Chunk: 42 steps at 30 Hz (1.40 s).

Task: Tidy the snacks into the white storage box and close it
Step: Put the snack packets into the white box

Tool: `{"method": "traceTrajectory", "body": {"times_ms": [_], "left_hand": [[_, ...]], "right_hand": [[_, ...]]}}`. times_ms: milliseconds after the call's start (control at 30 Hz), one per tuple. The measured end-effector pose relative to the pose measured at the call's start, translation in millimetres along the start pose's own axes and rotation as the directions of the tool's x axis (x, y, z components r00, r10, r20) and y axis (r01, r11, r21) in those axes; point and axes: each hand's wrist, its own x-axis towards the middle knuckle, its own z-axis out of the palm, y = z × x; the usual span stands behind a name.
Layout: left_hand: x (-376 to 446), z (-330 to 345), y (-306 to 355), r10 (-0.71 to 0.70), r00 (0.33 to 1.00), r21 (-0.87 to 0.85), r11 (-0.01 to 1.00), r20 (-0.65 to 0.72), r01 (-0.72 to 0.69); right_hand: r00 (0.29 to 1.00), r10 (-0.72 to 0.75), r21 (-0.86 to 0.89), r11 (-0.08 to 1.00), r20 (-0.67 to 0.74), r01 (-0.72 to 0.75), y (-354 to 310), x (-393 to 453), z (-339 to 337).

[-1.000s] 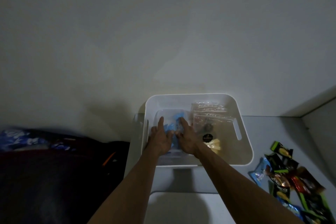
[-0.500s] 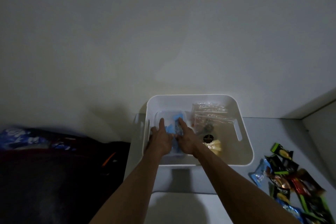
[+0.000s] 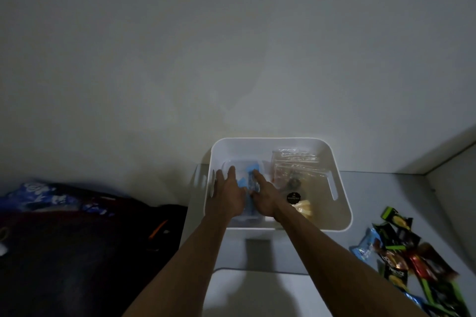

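A dim grey table (image 3: 386, 195) under a bare wall: your left hand (image 3: 228, 194) and right hand (image 3: 265, 197) lie flat-fingered on blue packets (image 3: 248, 175) inside the white box (image 3: 342, 203). They are light, crinkly and probably slippery; pinch their edges.

Left hand (image 3: 228, 194) now a little further left over blue packets (image 3: 247, 179)

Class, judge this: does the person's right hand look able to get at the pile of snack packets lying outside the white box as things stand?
Probably yes. The right hand is inside the white box, pressing a blue packet. The snack pile lies on that hand's side, with nothing between.
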Motion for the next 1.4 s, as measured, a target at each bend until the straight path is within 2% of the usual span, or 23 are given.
{"method": "traceTrajectory", "body": {"times_ms": [67,200,267,467,633,733,867,933,1067,1233,1333,1400], "left_hand": [[-8.2,-8.9,5.0,0.030,0.998,-0.030,0.999,-0.047,-0.031],[-33.2,-35.6,21.4,0.086,0.991,-0.102,0.990,-0.105,-0.097],[-49.7,-50.0,30.6,0.110,0.984,-0.118,0.985,-0.141,-0.127],[-111.8,-76.4,54.6,0.236,0.930,-0.132,0.951,-0.280,-0.281],[-177.5,-62.7,67.9,0.299,0.917,-0.224,0.906,-0.265,-0.360],[-216.2,-37.3,71.4,0.336,0.921,-0.255,0.889,-0.199,-0.379],[-259.3,18.9,79.0,0.365,0.929,-0.303,0.880,-0.066,-0.367],[-274.4,51.3,81.9,0.376,0.926,-0.295,0.885,-0.002,-0.360],[-288.3,116.7,88.2,0.404,0.910,-0.267,0.891,0.094,-0.368],[-288.9,197.2,105.9,0.418,0.902,-0.201,0.898,0.111,-0.392],[-279.6,242.2,124.8,0.411,0.908,-0.077,0.911,0.079,-0.405],[-265.3,273.6,135.4,0.446,0.895,0.019,0.895,0.006,-0.446]], "right_hand": [[0.999,0.046,0.009,0.999,0.018,-0.047,-11.0,-11.7,-3.4],[0.992,0.004,-0.112,0.994,-0.127,-0.019,-36.5,-45.7,-18.9],[0.981,-0.010,-0.107,0.994,-0.193,-0.011,-49.5,-65.1,-30.7],[0.915,-0.089,0.019,0.994,-0.393,0.105,-70.8,-146.5,-64.7],[0.891,-0.080,0.210,0.959,-0.446,0.191,-53.5,-241.7,-76.7],[0.898,-0.038,0.289,0.940,-0.438,0.181,-16.9,-295.4,-79.7],[0.892,0.078,0.363,0.927,-0.445,0.100,59.5,-363.6,-78.9],[0.861,0.160,0.385,0.922,-0.482,0.045,106.0,-387.1,-77.1],[0.780,0.250,0.279,0.955,-0.573,-0.102,188.3,-412.7,-81.1],[0.697,0.260,0.189,0.965,-0.669,-0.179,260.7,-402.9,-102.3],[0.701,0.186,0.080,0.980,-0.689,-0.182,294.1,-378.6,-122.4],[0.740,0.140,-0.006,0.981,-0.658,-0.192,313.8,-359.5,-134.2]]}}
